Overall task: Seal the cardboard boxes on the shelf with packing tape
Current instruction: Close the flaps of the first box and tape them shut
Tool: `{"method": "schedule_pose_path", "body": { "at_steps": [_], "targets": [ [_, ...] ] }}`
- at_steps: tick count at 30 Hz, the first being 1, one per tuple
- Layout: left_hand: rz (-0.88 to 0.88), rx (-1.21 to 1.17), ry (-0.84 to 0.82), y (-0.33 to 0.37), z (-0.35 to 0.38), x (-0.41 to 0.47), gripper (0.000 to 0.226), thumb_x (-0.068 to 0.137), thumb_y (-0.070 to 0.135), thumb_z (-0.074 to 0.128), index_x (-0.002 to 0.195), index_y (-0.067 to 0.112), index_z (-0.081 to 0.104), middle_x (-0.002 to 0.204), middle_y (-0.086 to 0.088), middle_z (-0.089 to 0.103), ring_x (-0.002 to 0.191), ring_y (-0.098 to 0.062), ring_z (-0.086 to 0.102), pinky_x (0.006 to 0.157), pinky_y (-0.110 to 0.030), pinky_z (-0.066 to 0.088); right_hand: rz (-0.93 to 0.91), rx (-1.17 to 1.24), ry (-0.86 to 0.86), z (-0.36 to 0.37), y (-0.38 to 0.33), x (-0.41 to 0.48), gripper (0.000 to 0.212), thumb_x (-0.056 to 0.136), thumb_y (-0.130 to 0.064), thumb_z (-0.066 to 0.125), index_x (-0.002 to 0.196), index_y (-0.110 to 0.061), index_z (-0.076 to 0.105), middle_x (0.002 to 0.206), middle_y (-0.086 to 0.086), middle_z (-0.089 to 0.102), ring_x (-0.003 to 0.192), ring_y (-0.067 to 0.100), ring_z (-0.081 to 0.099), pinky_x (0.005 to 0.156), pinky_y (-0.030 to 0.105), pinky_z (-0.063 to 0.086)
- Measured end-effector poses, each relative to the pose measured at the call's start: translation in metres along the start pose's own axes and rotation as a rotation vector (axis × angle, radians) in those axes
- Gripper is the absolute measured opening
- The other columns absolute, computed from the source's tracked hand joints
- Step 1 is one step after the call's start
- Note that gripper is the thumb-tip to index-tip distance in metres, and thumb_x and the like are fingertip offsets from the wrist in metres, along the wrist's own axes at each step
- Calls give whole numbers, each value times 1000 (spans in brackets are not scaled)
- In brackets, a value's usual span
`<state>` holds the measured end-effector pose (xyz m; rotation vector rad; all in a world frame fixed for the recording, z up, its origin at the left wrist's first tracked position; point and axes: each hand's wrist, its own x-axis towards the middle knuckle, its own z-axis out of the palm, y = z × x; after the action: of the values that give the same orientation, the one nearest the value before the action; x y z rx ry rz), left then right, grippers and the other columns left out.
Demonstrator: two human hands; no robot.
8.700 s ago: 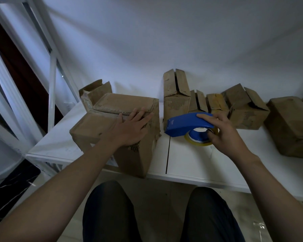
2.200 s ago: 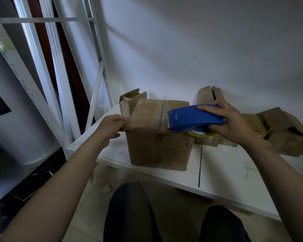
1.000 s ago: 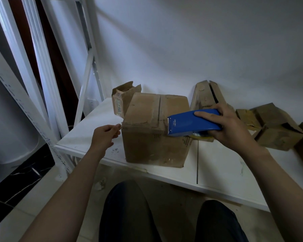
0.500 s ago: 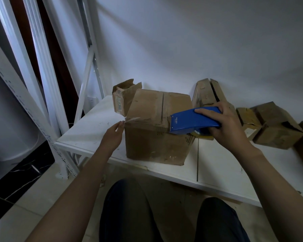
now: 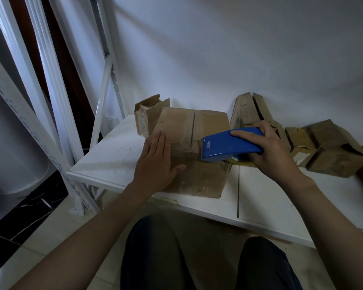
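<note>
A large closed cardboard box (image 5: 199,130) stands at the front edge of the white shelf (image 5: 266,197). My left hand (image 5: 156,164) lies flat with straight fingers against the box's left front corner, thumb spread over the front face. My right hand (image 5: 270,151) grips a blue tape dispenser (image 5: 228,146) whose front end sits at the box's right front top edge. The yellowish tape roll (image 5: 242,161) shows just under the dispenser.
A small open box (image 5: 147,116) stands behind the large one at the left. More cardboard boxes (image 5: 333,151) line the wall at the right, one with upright flaps (image 5: 249,109). White shelf uprights (image 5: 50,84) rise at the left. My knees are below the shelf edge.
My left hand let go of the pinched tape end beside the box and now presses flat on the box's left front corner. The dispenser stays at the box's right top edge.
</note>
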<state>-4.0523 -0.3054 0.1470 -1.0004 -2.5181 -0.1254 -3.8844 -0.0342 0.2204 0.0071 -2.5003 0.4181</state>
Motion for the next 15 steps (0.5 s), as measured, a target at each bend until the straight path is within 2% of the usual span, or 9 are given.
{"method": "schedule_pose_path", "body": {
  "at_steps": [3,7,9,12,15],
  "targets": [
    [7,6,-59,10,-8,6,116,82,89,11,155,-1,24,162,-20,24,149,-36,24,120,-49,16,27,25,-4,0,1,1,61,84,-8,75,136,-36,59,120,3,43,107,20,44,88,35,46],
    [129,-16,-116,31,-13,21,119,80,89,-3,156,0,21,163,-19,21,152,-33,18,123,-51,16,30,51,-21,-4,1,1,61,85,-8,74,137,-37,57,121,3,42,106,11,38,89,32,42],
    [156,-12,-118,41,-10,26,116,83,87,1,155,0,24,162,-18,25,152,-31,20,123,-51,17,32,74,-49,-5,0,1,66,86,-5,72,137,-41,53,121,3,41,106,9,37,90,26,39],
    [157,-13,-97,39,-5,25,112,85,86,8,155,1,25,162,-17,26,151,-31,21,122,-51,19,16,116,-162,-12,4,4,78,85,0,72,140,-48,44,124,-2,39,110,8,35,93,8,29],
    [175,-23,-67,32,-4,25,109,86,85,16,156,3,23,163,-15,23,152,-28,20,123,-50,19,-24,110,-195,-19,11,5,82,82,-4,78,142,-48,43,123,-4,40,109,5,37,94,10,30]
  ]
}}
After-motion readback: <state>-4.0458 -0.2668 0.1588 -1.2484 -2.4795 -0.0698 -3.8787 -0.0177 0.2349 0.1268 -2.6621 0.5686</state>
